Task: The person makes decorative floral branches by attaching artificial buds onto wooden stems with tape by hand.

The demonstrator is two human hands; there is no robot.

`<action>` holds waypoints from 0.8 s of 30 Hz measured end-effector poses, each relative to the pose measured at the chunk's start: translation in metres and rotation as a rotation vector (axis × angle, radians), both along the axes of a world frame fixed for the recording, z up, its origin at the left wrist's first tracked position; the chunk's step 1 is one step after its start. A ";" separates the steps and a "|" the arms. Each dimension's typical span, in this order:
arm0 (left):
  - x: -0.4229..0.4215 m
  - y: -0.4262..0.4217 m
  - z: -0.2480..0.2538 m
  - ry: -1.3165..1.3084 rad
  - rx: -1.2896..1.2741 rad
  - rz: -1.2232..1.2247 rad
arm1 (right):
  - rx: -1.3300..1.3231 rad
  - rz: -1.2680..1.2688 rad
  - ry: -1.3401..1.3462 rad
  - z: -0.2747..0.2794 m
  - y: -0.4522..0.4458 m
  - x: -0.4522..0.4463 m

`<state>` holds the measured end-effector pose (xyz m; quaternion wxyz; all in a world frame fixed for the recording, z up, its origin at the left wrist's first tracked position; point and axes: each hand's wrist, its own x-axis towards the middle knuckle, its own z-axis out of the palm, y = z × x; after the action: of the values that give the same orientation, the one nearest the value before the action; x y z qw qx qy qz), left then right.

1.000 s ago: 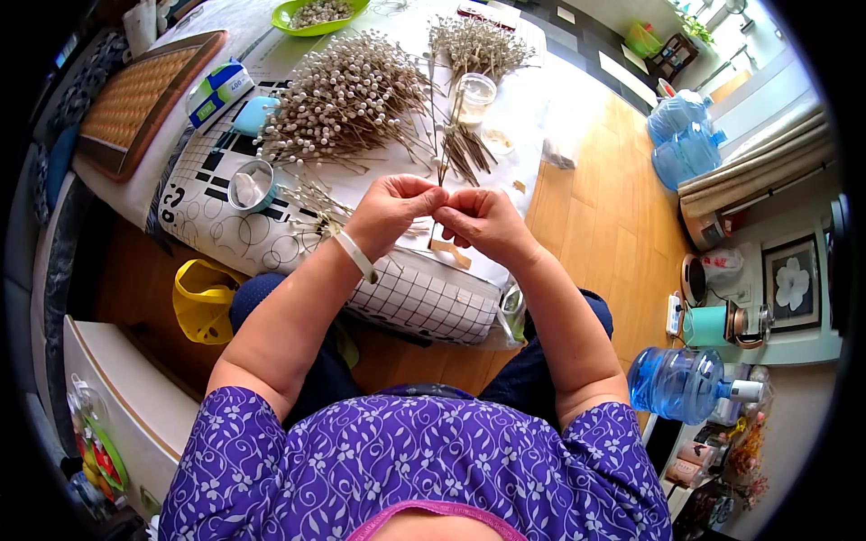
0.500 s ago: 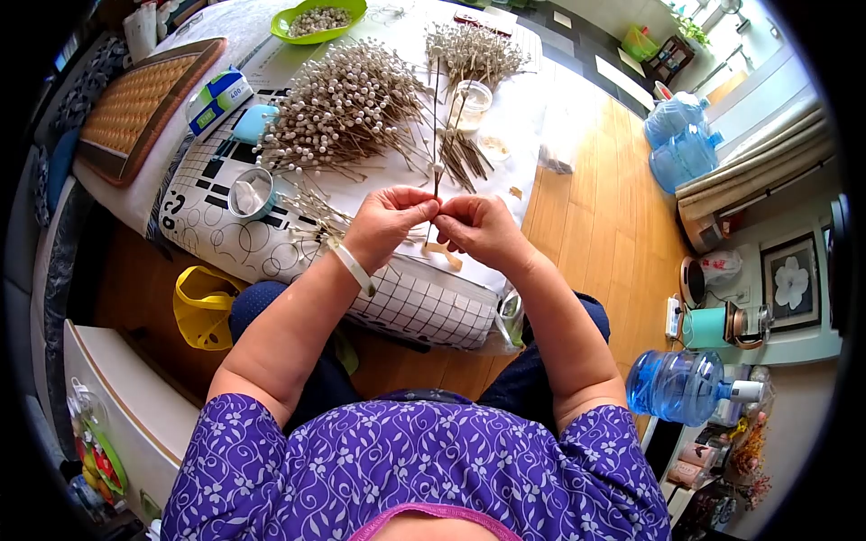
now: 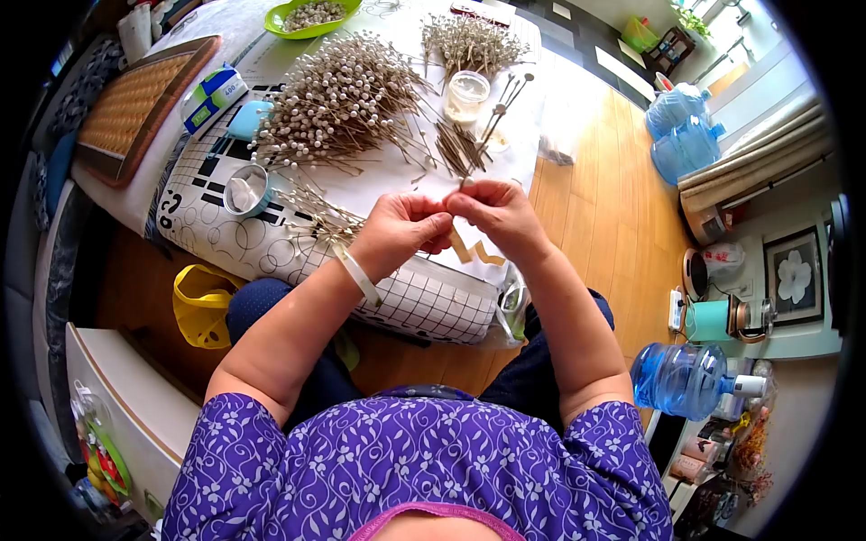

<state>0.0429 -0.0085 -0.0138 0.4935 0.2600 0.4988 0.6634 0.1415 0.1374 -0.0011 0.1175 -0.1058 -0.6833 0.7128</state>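
My right hand (image 3: 498, 216) pinches a thin dark stem sprig (image 3: 498, 110) with small round knobs, which slants up and to the right over the table. Close beside it, my left hand (image 3: 404, 233) is closed, its fingertips pressed together near the sprig's lower end; what they grip is hidden. Below the hands shows a folded strip of tan tape (image 3: 464, 248); I cannot tell whether it hangs or lies. Short brown sticks (image 3: 460, 149) lie just beyond my right hand. Left of my left wrist are loose white-tipped stems (image 3: 316, 212).
A large heap of white-beaded stems (image 3: 338, 104) covers the table's middle, with a smaller bunch (image 3: 474, 45) behind. Around them stand a clear tub (image 3: 466, 95), a round tin (image 3: 246, 193), a green bowl (image 3: 311, 18) and a tissue pack (image 3: 215, 97). Water jugs (image 3: 681, 383) stand right.
The knobbed sprig has gone from upright to leaning right. My right hand has moved slightly right, and the hands are a little further apart. More of the tan strip shows.
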 end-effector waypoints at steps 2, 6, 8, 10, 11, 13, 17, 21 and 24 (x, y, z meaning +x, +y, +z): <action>0.001 0.001 -0.001 0.007 -0.021 0.003 | -0.091 -0.068 -0.011 -0.001 -0.007 -0.004; 0.000 0.002 0.000 0.025 -0.015 0.004 | -0.176 -0.100 -0.031 -0.004 -0.009 -0.005; 0.000 0.002 -0.001 0.043 -0.012 0.012 | -0.186 -0.101 -0.045 -0.006 -0.008 -0.005; -0.002 0.004 -0.006 0.071 0.043 0.017 | -0.190 -0.101 -0.054 -0.006 -0.008 -0.007; -0.001 0.004 -0.006 0.071 0.045 0.017 | -0.210 -0.111 -0.048 -0.006 -0.008 -0.007; 0.001 0.003 -0.004 0.146 0.023 0.039 | -0.223 -0.107 -0.039 -0.008 -0.009 -0.009; 0.006 -0.002 0.007 0.270 0.014 0.086 | -0.219 -0.096 -0.011 -0.006 -0.011 -0.008; 0.000 -0.007 0.010 0.082 0.070 0.027 | -0.059 -0.052 -0.062 0.006 -0.007 -0.010; -0.004 -0.017 0.017 -0.061 0.125 -0.043 | -0.258 0.137 0.150 0.007 0.009 -0.006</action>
<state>0.0392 -0.0252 0.0034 0.5053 0.2806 0.4355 0.6902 0.1355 0.1468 0.0059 0.1046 -0.0197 -0.5812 0.8067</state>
